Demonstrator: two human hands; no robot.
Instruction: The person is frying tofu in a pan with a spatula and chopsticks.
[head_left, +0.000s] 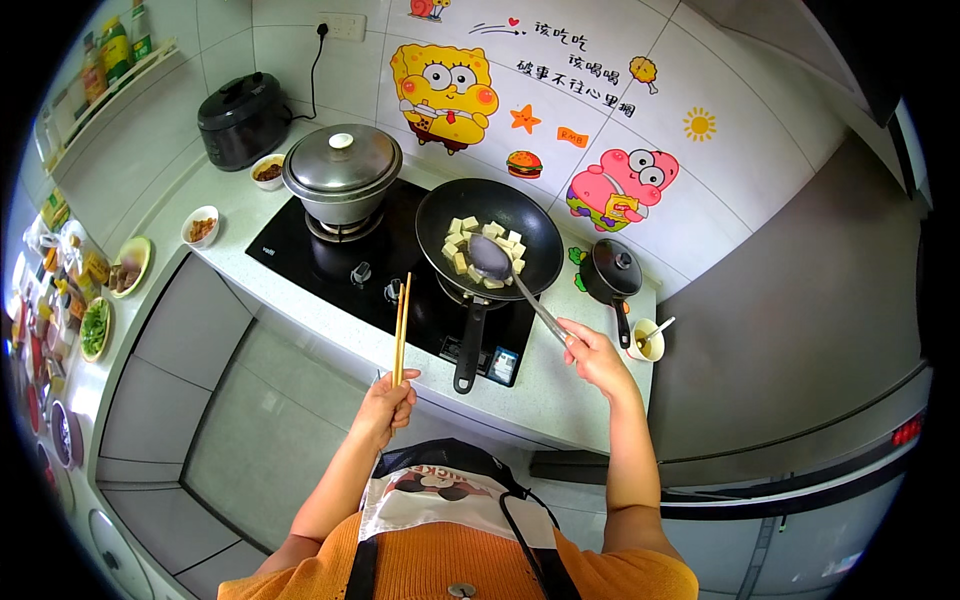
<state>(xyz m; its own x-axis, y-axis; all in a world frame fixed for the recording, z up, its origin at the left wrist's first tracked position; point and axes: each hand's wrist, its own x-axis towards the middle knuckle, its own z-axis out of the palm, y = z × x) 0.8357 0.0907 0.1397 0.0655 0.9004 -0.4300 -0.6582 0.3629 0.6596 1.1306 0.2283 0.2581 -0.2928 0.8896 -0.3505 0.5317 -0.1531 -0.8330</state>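
My right hand grips the metal handle of a ladle, whose bowl rests among pale tofu cubes in a black wok. The ladle's bowl covers some of the cubes. In my left hand is a pair of wooden chopsticks, pointing up and held in front of the counter edge, apart from the wok. The wok sits on the right burner of a black gas hob. Its black handle points towards me, between my two hands.
A lidded metal pot stands on the left burner. Behind it are a black electric cooker and small bowls of food. To the right sit a small lidded saucepan and a cup with a spoon. Bottles and dishes crowd the left counter.
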